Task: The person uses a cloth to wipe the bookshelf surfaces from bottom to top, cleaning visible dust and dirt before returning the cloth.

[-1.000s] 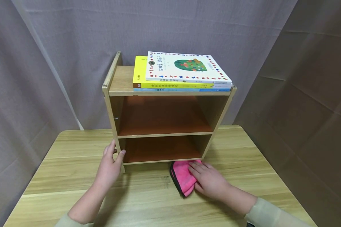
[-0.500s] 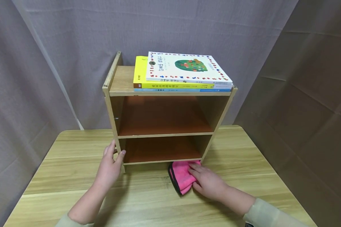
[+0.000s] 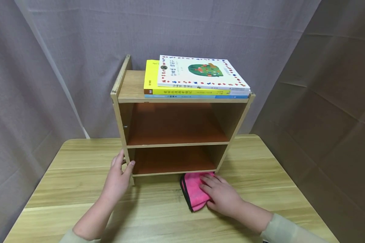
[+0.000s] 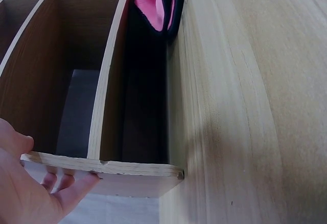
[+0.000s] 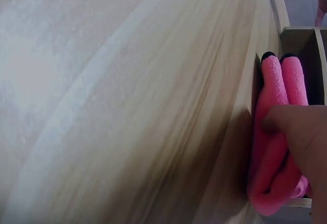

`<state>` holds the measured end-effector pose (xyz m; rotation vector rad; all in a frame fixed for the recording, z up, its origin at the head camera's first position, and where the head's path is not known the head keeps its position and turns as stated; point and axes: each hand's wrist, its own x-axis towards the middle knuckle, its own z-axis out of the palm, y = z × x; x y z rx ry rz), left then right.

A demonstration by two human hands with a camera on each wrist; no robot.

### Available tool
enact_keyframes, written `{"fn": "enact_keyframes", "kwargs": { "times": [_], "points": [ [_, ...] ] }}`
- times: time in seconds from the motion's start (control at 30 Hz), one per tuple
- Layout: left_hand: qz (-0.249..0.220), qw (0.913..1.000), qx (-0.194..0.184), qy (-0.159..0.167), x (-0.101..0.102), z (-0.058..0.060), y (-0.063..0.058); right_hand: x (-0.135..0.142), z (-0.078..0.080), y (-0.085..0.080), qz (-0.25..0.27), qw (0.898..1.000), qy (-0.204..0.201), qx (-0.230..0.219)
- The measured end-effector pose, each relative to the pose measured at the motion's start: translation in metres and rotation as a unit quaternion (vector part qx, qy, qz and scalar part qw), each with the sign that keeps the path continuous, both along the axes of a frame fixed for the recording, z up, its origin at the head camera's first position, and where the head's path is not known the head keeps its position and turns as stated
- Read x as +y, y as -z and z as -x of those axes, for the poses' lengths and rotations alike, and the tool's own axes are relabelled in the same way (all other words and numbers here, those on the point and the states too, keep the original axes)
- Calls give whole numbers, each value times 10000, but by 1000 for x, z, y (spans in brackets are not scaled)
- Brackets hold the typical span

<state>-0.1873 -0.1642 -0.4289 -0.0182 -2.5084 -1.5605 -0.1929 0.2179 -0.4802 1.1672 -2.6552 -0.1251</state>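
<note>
A small wooden shelf unit (image 3: pixel 176 145) with open compartments stands on the table. My left hand (image 3: pixel 115 182) grips its left side panel low down, thumb at the front edge and fingers on the outer face; the left wrist view shows the fingers (image 4: pixel 76 191) against that panel. By the lower right corner, my right hand (image 3: pixel 223 197) holds a folded pink cloth (image 3: pixel 194 192) with black edging. The cloth's far end reaches under the bottom shelf, where it is hidden. In the right wrist view, my thumb lies across the folded cloth (image 5: pixel 275 89).
On the unit's top lie stacked books: a white one (image 3: pixel 207 71) uppermost, a yellow one (image 3: pixel 150 77) beneath, a blue one (image 3: pixel 188 96) lower. Grey curtains (image 3: pixel 79 50) hang behind and beside the wood-grain table (image 3: pixel 155 216).
The cloth and my right hand have shifted slightly left, and the cloth's folds have changed a little. My left hand has kept its place on the side panel.
</note>
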Motion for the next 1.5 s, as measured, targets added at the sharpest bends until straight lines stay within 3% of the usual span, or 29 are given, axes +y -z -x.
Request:
{"fn": "enact_keyframes", "kwargs": {
  "times": [0.23,0.83,1.13,1.5],
  "points": [
    [31,10000,19,-3,0,0,-1,-2,-2,-2,-329,9988,-364,15],
    [35,10000,-53,20,1,-1,-4,-20,-7,4,481,9960,294,-698],
    [5,9999,-148,32,1,-1,-6,-30,-7,5,853,9839,745,-1384],
    [44,10000,-82,9,1,-1,-4,-43,-9,6,1239,9686,1231,-1769]
  ]
}}
